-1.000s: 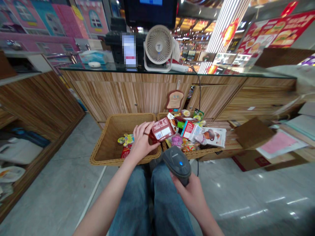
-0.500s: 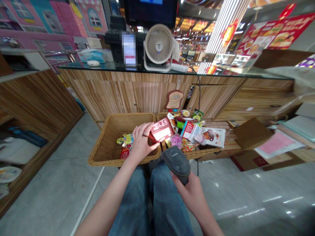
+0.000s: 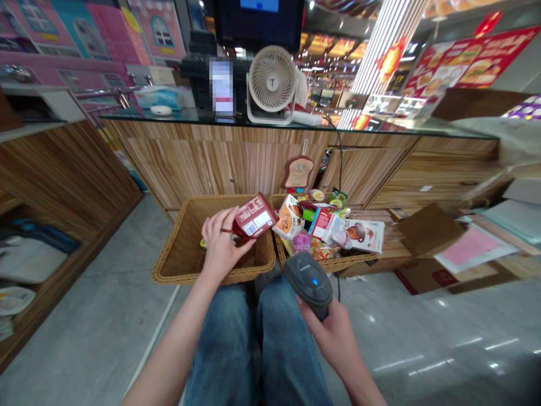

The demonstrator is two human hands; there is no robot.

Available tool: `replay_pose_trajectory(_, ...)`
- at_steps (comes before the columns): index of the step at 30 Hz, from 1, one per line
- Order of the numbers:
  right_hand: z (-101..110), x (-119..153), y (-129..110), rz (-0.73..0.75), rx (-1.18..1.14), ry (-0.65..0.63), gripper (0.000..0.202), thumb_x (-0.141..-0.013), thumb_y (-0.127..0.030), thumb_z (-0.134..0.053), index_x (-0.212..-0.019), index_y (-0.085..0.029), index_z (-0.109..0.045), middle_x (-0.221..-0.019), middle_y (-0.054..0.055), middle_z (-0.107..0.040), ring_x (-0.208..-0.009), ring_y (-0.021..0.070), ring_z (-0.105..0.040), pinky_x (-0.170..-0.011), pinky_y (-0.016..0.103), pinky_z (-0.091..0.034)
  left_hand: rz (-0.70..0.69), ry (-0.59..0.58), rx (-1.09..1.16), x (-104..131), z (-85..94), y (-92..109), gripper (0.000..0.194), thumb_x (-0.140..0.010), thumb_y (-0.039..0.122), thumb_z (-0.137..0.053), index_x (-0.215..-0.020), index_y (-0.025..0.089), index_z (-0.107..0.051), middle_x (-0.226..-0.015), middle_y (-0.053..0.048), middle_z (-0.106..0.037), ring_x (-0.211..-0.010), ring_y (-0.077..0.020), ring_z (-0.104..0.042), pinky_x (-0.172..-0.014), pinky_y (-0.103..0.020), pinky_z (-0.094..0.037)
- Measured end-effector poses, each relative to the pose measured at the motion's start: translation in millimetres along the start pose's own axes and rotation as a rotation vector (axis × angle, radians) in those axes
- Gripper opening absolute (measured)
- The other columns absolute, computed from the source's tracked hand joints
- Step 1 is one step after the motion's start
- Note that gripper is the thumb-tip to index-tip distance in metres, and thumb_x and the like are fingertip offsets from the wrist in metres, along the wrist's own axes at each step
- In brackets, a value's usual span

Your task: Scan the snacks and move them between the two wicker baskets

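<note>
My left hand [image 3: 220, 243] grips a brown snack packet [image 3: 255, 217] with a white barcode panel facing up, over the right side of the left wicker basket [image 3: 171, 262]. A sliver of something yellow shows inside that basket, mostly behind the hand. My right hand [image 3: 332, 327] is wrapped round the handle of a dark grey barcode scanner [image 3: 309, 279], whose head points toward the baskets with a small blue light lit. Beyond it, the right wicker basket [image 3: 353, 259] is heaped with packaged sweets, among them a white and orange Dove box [image 3: 289, 219] and a purple packet [image 3: 301, 241].
A wooden counter [image 3: 190, 163] with a glass top stands ahead, carrying a white fan [image 3: 273, 82], a phone [image 3: 222, 87] and a monitor [image 3: 258, 22]. Cardboard boxes [image 3: 435, 231] and papers lie at the right. A wooden shelf unit [image 3: 80, 186] stands at the left.
My left hand has moved the packet left and slightly up, away from the right basket, uncovering the Dove box. The bright glare on the packet is gone; the scanner's blue light is now lit.
</note>
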State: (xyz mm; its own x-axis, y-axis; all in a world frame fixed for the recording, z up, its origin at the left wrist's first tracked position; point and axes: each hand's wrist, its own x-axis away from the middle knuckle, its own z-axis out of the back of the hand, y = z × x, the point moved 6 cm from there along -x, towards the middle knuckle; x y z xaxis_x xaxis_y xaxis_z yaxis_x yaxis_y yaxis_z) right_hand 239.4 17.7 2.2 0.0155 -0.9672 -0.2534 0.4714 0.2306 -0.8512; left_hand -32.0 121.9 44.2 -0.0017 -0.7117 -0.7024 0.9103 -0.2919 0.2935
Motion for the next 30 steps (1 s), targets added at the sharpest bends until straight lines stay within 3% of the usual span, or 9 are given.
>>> replay_pose_trajectory(3,2,1,1,0.004,0.007,0.019,0.025,-0.092,-0.039,-0.064,-0.082,-0.016,-0.07,-0.065,0.003,-0.071,-0.059,0.0221,-0.068,-0.055,0.025,-0.052,0.142,-0.084,-0.098,2,1.1,-26,0.095,-0.084,0.046,-0.081,-0.163,0.025,-0.033,-0.16,-0.016,-0.048,-0.149,-0.038,-0.041,-0.127,-0.059,-0.022)
replay_pose_trajectory(6,4,0,-1,0.017,0.01,0.029,0.025,-0.092,-0.039,-0.064,-0.082,-0.016,-0.07,-0.065,0.003,-0.071,-0.059,0.0218,-0.068,-0.055,0.025,-0.052,0.276,-0.215,-0.204,5,-4.4,-48,0.105,-0.083,0.047,-0.081,-0.168,0.024,-0.024,-0.173,-0.017,-0.03,-0.158,-0.0438,-0.025,-0.126,-0.068,-0.017)
replay_pose_trajectory(10,10,4,-4,0.047,0.01,0.051,0.025,-0.092,-0.038,-0.064,-0.08,-0.017,-0.07,-0.067,0.004,-0.072,-0.061,0.0222,-0.069,-0.057,0.025,-0.054,0.309,-0.282,-0.233,6,-11.9,-50,0.1,-0.085,0.048,-0.08,-0.167,0.022,-0.029,-0.175,-0.017,-0.023,-0.159,-0.0448,-0.02,-0.126,-0.069,-0.018)
replay_pose_trajectory(14,15,12,-6,0.079,0.009,0.029,0.023,-0.092,-0.034,-0.064,-0.078,-0.018,-0.07,-0.065,0.003,-0.072,-0.059,0.021,-0.069,-0.055,0.024,-0.054,0.186,-0.256,-0.088,5,-20.8,-16,0.089,-0.09,0.052,-0.074,-0.164,0.023,-0.034,-0.172,-0.017,-0.032,-0.158,-0.0408,-0.026,-0.127,-0.064,-0.021)
replay_pose_trajectory(19,15,21,-8,0.12,0.019,-0.014,0.016,-0.089,-0.028,-0.064,-0.076,-0.02,-0.068,-0.062,0.001,-0.069,-0.055,0.019,-0.066,-0.054,0.023,-0.053,-0.092,-0.299,0.153,11,-35.5,56,0.102,-0.085,0.061,-0.079,-0.166,0.029,-0.026,-0.17,-0.016,-0.037,-0.158,-0.0375,-0.028,-0.127,-0.065,-0.019)
replay_pose_trajectory(23,16,21,-10,0.123,-0.001,-0.004,0.014,-0.087,-0.025,-0.063,-0.075,-0.021,-0.066,-0.061,0.0,-0.068,-0.053,0.0182,-0.065,-0.052,0.022,-0.052,-0.15,-0.277,0.174,18,-48.9,100,0.096,-0.086,0.059,-0.079,-0.164,0.03,-0.032,-0.165,-0.016,-0.045,-0.156,-0.037,-0.033,-0.128,-0.066,-0.013)
replay_pose_trajectory(27,18,20,-11,0.123,-0.008,0.007,0.012,-0.087,-0.025,-0.063,-0.077,-0.02,-0.067,-0.061,0.0,-0.068,-0.054,0.0181,-0.065,-0.052,0.022,-0.053,-0.17,-0.262,0.119,23,-65.9,123,0.076,-0.091,0.051,-0.076,-0.158,0.035,-0.045,-0.16,-0.011,-0.052,-0.152,-0.0374,-0.039,-0.128,-0.07,-0.012)
replay_pose_trajectory(30,19,20,-9,0.116,-0.005,0.006,0.012,-0.087,-0.026,-0.063,-0.078,-0.02,-0.068,-0.063,0.001,-0.069,-0.056,0.0187,-0.066,-0.054,0.023,-0.054,-0.22,-0.282,0.116,25,-70.4,126,0.064,-0.093,0.039,-0.075,-0.152,0.041,-0.052,-0.154,-0.005,-0.06,-0.149,-0.0352,-0.044,-0.128,-0.072,-0.007)
